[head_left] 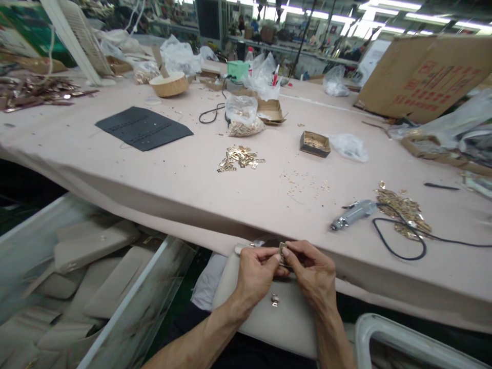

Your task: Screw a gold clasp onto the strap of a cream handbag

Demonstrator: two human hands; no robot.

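Note:
A beige bag (265, 318) lies on my lap against the table edge, a small metal clasp part (274, 300) on its face. Above its upper part, both hands meet around a small gold metal plate (282, 248). My left hand (255, 271) pinches it from the left between thumb and fingers. From the right, my right hand (313, 269) grips the same plate, thumb pressed on its front. The fingers hide part of the plate, and I cannot tell whether it touches the bag.
A grey electric screwdriver (353, 214) with a black cord lies by a pile of gold metal parts (403, 207). More gold plates (242, 157), a small box of tiny parts (315, 144) and a black sheet (144, 128) are farther back. A bin (126, 312) of beige bags stands left.

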